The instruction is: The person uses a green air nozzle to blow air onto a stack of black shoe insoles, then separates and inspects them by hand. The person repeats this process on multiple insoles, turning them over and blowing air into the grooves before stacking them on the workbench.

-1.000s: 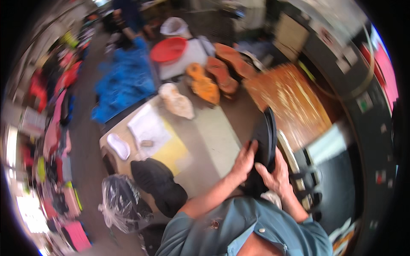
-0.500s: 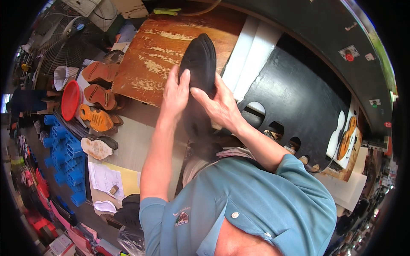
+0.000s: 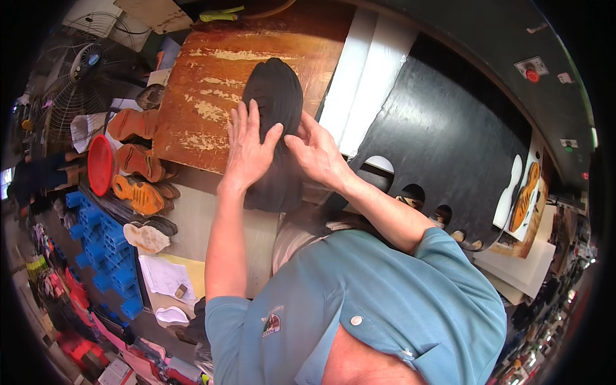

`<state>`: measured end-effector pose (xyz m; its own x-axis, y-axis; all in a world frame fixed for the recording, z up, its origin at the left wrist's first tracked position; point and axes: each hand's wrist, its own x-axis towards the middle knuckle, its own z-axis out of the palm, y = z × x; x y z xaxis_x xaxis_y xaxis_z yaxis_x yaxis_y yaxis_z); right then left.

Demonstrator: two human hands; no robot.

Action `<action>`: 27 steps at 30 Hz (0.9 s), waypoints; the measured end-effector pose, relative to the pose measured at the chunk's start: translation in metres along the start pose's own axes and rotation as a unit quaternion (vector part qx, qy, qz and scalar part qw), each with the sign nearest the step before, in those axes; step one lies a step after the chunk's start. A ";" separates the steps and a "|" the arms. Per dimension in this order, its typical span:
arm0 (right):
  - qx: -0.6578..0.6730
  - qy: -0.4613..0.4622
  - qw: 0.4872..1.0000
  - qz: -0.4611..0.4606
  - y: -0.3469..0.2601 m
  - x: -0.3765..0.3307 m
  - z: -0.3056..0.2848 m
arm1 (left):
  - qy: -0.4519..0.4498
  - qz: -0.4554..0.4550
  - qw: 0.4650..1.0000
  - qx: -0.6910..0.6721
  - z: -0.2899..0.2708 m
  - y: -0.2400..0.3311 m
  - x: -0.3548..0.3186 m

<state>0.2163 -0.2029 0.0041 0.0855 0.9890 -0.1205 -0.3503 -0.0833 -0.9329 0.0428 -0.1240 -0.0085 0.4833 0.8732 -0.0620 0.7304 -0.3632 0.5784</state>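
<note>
A long bundle of black shoe soles (image 3: 277,86), with layered edges showing, slants over the front edge of a worn brown board. My left hand (image 3: 249,151) lies along its left side, fingers stretched out and slightly spread, thumb on the top face. On the right side, my right hand (image 3: 319,154) grips the edge with the thumb on top and the other fingers curled at the side. The end nearer me reaches down beside my lap, partly covered by my hands.
The scratched board (image 3: 212,83) lies ahead. Orange-brown soles (image 3: 138,192) and a red bowl (image 3: 101,165) stand at left, beside blue plastic pieces (image 3: 106,237) and a fan (image 3: 86,64). A black panel with holes (image 3: 449,128) is at right, near an orange sole (image 3: 525,199).
The black soles have shifted left and turned, showing more of the broad top face. My left hand has flattened along their side; my right hand stays at the right edge.
</note>
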 end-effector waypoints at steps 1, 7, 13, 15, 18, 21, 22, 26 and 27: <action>0.000 -0.022 1.000 -0.013 -0.002 0.001 -0.003 | 0.003 0.007 1.000 0.008 -0.002 -0.004 0.002; -0.041 0.063 0.995 0.073 -0.005 -0.001 0.000 | 0.042 0.021 0.999 -0.023 0.012 -0.009 0.006; -0.401 0.111 0.909 0.027 -0.030 -0.021 0.001 | 0.019 0.089 0.989 -0.115 0.022 0.013 0.011; -0.411 0.116 0.902 0.055 -0.031 -0.031 -0.008 | 0.015 0.099 0.992 -0.080 0.025 0.020 0.012; -0.399 0.110 0.908 0.063 -0.031 -0.036 -0.019 | 0.036 0.091 0.992 -0.078 0.033 0.028 0.014; -0.484 0.087 0.868 0.072 -0.057 -0.028 -0.026 | 0.062 0.092 0.989 -0.098 0.043 0.033 0.019; -0.533 0.091 0.836 0.098 -0.073 -0.022 -0.029 | 0.066 0.097 0.990 -0.083 0.045 0.034 0.021; -0.645 0.021 0.753 -0.126 -0.116 0.029 -0.029 | 0.107 0.126 0.985 -0.050 0.048 0.039 0.024; -0.627 0.024 0.732 -0.264 -0.114 0.056 -0.024 | 0.106 0.128 0.985 -0.050 0.046 0.040 0.024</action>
<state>0.2836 -0.1413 0.0953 -0.0574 0.9205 0.3864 0.8733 0.2339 -0.4274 0.1062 -0.1329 -0.0241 0.5261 0.8090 0.2621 0.5407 -0.5561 0.6312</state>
